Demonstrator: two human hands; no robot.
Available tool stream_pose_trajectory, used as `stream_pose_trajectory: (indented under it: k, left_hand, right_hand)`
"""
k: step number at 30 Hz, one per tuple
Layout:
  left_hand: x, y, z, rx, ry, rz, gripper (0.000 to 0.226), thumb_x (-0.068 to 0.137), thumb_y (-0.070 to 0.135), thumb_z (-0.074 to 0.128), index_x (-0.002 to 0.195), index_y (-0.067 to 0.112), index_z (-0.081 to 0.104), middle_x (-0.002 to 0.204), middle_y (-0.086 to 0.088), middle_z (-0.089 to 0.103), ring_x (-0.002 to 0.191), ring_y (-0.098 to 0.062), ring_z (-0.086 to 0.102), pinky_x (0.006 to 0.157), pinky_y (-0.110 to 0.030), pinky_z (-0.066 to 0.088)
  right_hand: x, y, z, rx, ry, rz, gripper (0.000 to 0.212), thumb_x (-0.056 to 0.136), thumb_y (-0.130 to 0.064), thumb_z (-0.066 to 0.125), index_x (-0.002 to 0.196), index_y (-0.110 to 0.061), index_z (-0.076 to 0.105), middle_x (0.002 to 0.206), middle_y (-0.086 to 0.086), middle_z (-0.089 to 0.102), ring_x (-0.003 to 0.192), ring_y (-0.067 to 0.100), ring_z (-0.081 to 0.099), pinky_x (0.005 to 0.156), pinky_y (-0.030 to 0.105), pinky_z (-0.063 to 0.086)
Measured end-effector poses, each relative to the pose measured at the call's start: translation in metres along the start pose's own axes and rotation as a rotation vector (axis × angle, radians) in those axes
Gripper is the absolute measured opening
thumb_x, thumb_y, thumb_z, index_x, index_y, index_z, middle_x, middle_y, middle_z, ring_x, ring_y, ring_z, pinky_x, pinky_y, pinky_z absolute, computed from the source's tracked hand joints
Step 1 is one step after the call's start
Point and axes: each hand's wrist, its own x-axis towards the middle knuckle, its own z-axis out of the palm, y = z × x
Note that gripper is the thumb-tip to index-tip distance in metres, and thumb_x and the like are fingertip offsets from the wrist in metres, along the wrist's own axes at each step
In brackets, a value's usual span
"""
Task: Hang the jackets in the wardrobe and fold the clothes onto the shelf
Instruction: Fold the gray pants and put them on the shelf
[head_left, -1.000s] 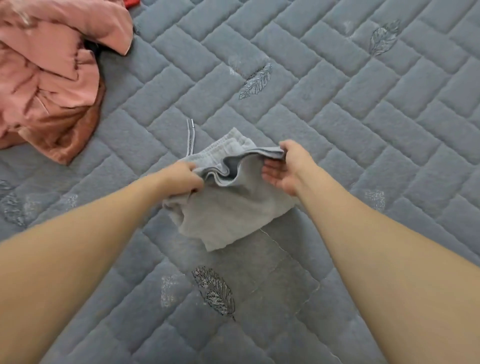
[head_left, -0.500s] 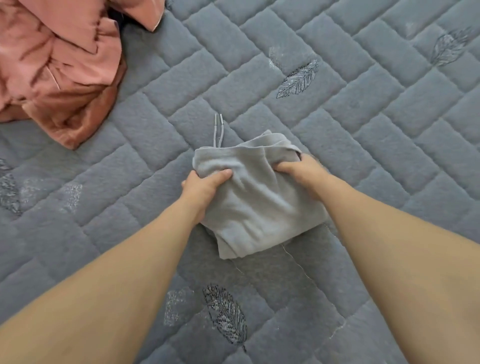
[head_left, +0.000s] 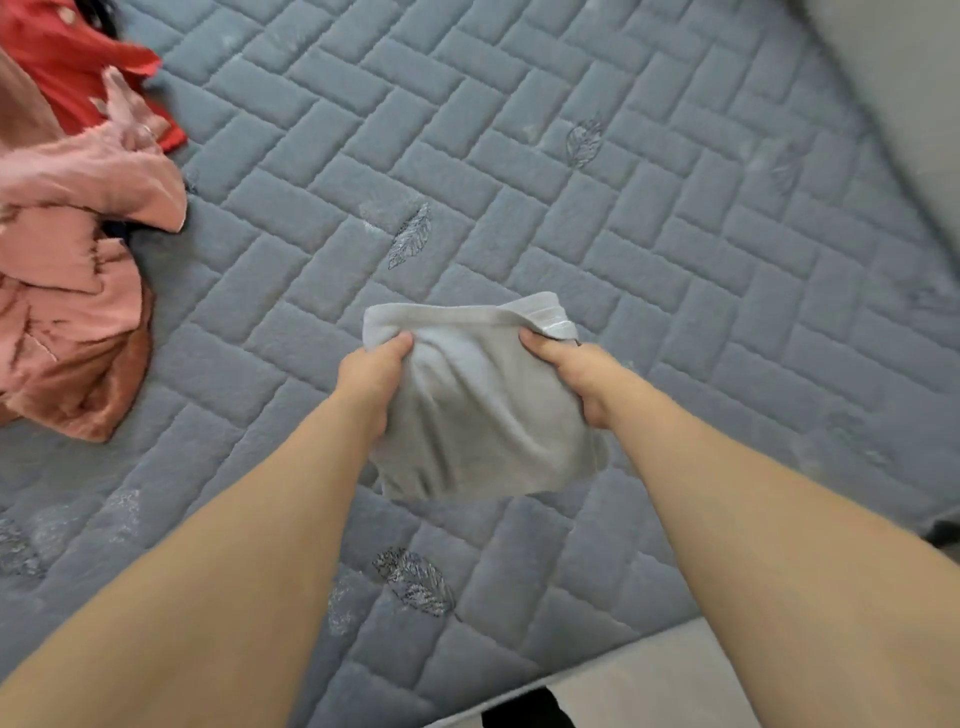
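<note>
At frame centre, the left hand (head_left: 371, 382) and right hand (head_left: 571, 371) each gripped a side of the folded grey garment (head_left: 478, 410), thumbs on top, above the quilted bed (head_left: 675, 260). Its lower edge hung loose, so the fold could probably slip open if either grip eased.

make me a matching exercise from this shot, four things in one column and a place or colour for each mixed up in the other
Things
1. grey folded garment
2. pink clothes pile
3. red garment
4. quilted bed cover

Place or colour
A. blue-grey, with a brick pattern and stitched leaves
B. top left corner, partly behind the pink clothes
C. gripped at its two upper corners by the left hand and the right hand
D. heaped at the left edge of the bed

Pairs: 1-C, 2-D, 3-B, 4-A
</note>
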Motion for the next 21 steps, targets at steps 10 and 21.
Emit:
stream_pose_trajectory:
  k: [10, 21]
  left_hand:
    - [-0.241, 0.048, 0.139, 0.414, -0.502, 0.308, 0.086, 0.064, 0.064, 0.072, 0.126, 0.007, 0.057, 0.113, -0.011, 0.066, 0.091, -0.03, 0.065, 0.087, -0.047, 0.055]
    - [-0.622, -0.057, 0.282, 0.673, -1.152, 0.587, 0.035, 0.079, 0.045, 0.065, 0.088, 0.012, 0.057, 0.081, 0.003, 0.062, 0.067, -0.012, 0.058, 0.049, -0.022, 0.038]
  right_hand:
    - [-0.284, 0.065, -0.159, 0.635, 0.478, -0.081, 0.055, 0.08, -0.045, 0.076, 0.123, -0.012, 0.065, 0.112, 0.01, 0.072, 0.101, 0.027, 0.07, 0.092, 0.045, 0.054]
    - [-0.616, 0.212, -0.303, 1.035, 1.092, -0.301, 0.047, 0.082, -0.042, 0.075, 0.116, -0.011, 0.067, 0.105, 0.011, 0.074, 0.093, 0.029, 0.071, 0.078, 0.038, 0.057]
